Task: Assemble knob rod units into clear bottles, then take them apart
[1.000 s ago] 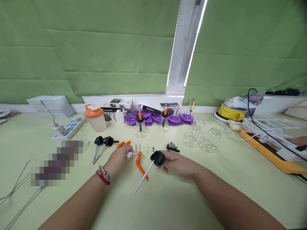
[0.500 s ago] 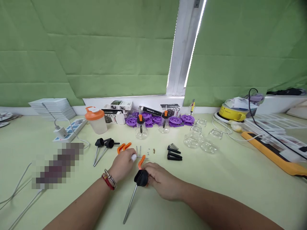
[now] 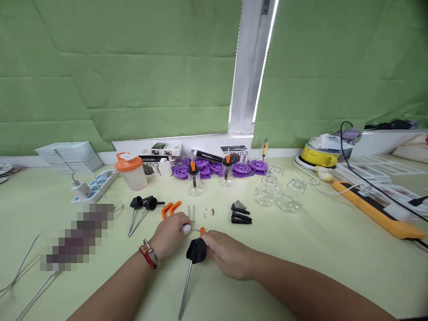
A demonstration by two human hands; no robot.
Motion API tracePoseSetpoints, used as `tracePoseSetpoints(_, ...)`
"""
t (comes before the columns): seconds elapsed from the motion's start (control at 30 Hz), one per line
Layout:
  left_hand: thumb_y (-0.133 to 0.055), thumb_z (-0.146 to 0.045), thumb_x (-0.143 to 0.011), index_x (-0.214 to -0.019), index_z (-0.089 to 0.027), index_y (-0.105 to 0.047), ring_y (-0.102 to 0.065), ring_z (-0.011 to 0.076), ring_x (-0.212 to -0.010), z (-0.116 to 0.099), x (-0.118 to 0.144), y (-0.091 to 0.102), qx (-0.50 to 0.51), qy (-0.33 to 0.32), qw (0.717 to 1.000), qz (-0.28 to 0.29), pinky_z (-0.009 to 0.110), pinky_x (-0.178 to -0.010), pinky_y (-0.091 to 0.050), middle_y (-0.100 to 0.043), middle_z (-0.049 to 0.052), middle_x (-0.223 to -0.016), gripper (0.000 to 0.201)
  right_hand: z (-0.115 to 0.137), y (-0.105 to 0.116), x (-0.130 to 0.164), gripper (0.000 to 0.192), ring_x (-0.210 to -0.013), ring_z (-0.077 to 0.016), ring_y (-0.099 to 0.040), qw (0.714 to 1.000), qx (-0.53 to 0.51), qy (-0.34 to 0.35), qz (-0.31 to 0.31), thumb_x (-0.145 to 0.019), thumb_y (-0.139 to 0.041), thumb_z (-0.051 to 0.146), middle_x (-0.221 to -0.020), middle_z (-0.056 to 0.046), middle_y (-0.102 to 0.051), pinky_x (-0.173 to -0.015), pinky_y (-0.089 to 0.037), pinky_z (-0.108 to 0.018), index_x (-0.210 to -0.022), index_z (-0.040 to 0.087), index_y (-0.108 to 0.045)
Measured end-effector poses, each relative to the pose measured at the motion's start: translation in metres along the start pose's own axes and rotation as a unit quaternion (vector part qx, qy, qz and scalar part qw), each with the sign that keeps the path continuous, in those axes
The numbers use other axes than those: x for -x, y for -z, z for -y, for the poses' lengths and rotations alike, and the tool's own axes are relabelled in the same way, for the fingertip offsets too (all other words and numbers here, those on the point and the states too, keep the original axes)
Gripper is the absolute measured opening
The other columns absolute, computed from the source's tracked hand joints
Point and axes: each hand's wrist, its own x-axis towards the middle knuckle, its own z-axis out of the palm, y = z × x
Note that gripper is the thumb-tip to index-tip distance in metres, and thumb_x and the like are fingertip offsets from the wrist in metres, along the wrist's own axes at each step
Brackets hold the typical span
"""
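Black knob [image 3: 196,250] with metal rod now lower, nearer the body
Right hand [image 3: 227,254] grips it closed; left hand [image 3: 170,234] pinches a white pin [image 3: 186,229]; the pin needs aligning next.

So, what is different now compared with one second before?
The right hand carried the black-headed rod from mid-table toward the body and lowered it, pointing down. An orange lever now lies under that hand. The left hand kept its white piece.

Bare table [image 3: 234,298] lay near the black clips [image 3: 241,216]. Behind the black clips, glass jars [image 3: 276,195] and purple wheels [image 3: 230,167] blocked the way.
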Motion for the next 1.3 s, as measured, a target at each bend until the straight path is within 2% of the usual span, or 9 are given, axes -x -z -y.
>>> tracePoseSetpoints(0.3,-0.043,-0.007,-0.074,-0.071,-0.018,-0.058,-0.056,0.0202,-0.079,0.000,0.003,0.013,-0.062,-0.011,0.998,-0.001,0.030,-0.067,-0.040,-0.061,0.005,-0.083,0.019,0.001,-0.001,0.005,0.022,-0.074,-0.0149,-0.043,0.999,0.044,0.016,-0.017,-0.072,-0.040,-0.001,-0.080,-0.002,-0.048,-0.064,-0.035,-0.025,-0.078,0.020,-0.037)
tracePoseSetpoints(0.4,-0.042,-0.008,-0.075,-0.070,-0.017,-0.058,-0.057,0.0224,-0.082,0.001,0.001,0.017,-0.118,0.020,0.991,-0.061,0.032,-0.068,-0.040,-0.062,0.007,-0.084,0.020,0.000,0.000,0.007,0.022,-0.073,-0.0145,-0.041,0.998,0.054,0.013,-0.022,-0.072,-0.041,-0.001,-0.079,-0.001,-0.047,-0.063,-0.034,-0.025,-0.077,0.020,-0.035)
tracePoseSetpoints(0.53,-0.039,-0.012,-0.079,-0.077,-0.014,-0.063,-0.058,0.0278,-0.084,0.003,-0.007,0.011,-0.242,0.078,0.957,-0.139,0.036,-0.067,-0.040,-0.063,0.013,-0.087,0.024,0.000,0.000,0.008,0.021,-0.073,-0.0146,-0.040,0.999,0.046,0.019,-0.016,-0.074,-0.042,0.000,-0.079,-0.001,-0.047,-0.064,-0.033,-0.025,-0.077,0.020,-0.036)
tracePoseSetpoints(0.77,-0.046,-0.013,-0.075,-0.075,-0.011,-0.068,-0.061,0.0315,-0.082,-0.007,-0.017,-0.017,-0.300,0.049,0.946,-0.109,0.042,-0.073,-0.039,-0.066,0.017,-0.082,0.022,0.001,0.001,0.009,0.016,-0.073,-0.0148,-0.042,0.999,0.049,0.008,0.000,-0.079,-0.041,0.003,-0.081,-0.003,-0.049,-0.063,-0.033,-0.026,-0.078,0.019,-0.040)
tracePoseSetpoints(0.93,-0.044,-0.011,-0.076,-0.073,-0.013,-0.068,-0.060,0.0307,-0.084,-0.011,-0.017,-0.017,-0.291,0.038,0.952,-0.090,0.042,-0.075,-0.039,-0.064,0.016,-0.082,0.024,-0.001,0.003,0.007,0.014,-0.077,-0.0166,-0.046,1.000,0.025,0.000,-0.007,-0.082,-0.042,0.006,-0.084,-0.004,-0.052,-0.068,-0.037,-0.028,-0.082,0.019,-0.047)
tracePoseSetpoints(1.03,-0.041,-0.009,-0.077,-0.080,-0.013,-0.067,-0.058,0.0290,-0.088,-0.014,-0.011,-0.011,-0.235,0.016,0.966,-0.106,0.040,-0.078,-0.041,-0.063,0.016,-0.088,0.026,-0.002,0.004,0.007,0.015,-0.080,-0.0182,-0.048,1.000,-0.003,0.010,-0.029,-0.084,-0.042,0.007,-0.086,-0.005,-0.054,-0.071,-0.038,-0.030,-0.086,0.019,-0.050)
tracePoseSetpoints(1.13,-0.039,-0.015,-0.084,-0.104,-0.015,-0.062,-0.057,0.0233,-0.094,-0.021,-0.001,-0.007,-0.050,-0.062,0.991,-0.106,0.035,-0.081,-0.043,-0.062,0.012,-0.101,0.031,-0.001,0.004,0.007,0.017,-0.082,-0.0188,-0.048,0.998,-0.029,0.026,-0.053,-0.085,-0.040,0.008,-0.087,-0.005,-0.056,-0.073,-0.040,-0.032,-0.088,0.020,-0.052)
tracePoseSetpoints(1.2,-0.037,-0.025,-0.089,-0.111,-0.020,-0.058,-0.058,0.0189,-0.090,-0.026,0.005,-0.005,0.109,-0.101,0.988,-0.047,0.031,-0.080,-0.044,-0.064,0.007,-0.099,0.031,0.000,0.003,0.007,0.018,-0.083,-0.0187,-0.049,0.996,-0.047,0.036,-0.062,-0.086,-0.039,0.009,-0.089,-0.005,-0.057,-0.074,-0.041,-0.032,-0.089,0.020,-0.053)
tracePoseSetpoints(1.3,-0.037,-0.039,-0.090,-0.103,-0.022,-0.061,-0.057,0.0161,-0.078,-0.030,0.010,-0.002,0.259,-0.068,0.963,0.034,0.027,-0.070,-0.045,-0.065,0.003,-0.089,0.031,0.004,0.001,0.007,0.021,-0.087,-0.0185,-0.051,0.994,-0.070,0.051,-0.066,-0.086,-0.039,0.008,-0.094,-0.005,-0.058,-0.079,-0.043,-0.032,-0.094,0.020,-0.054)
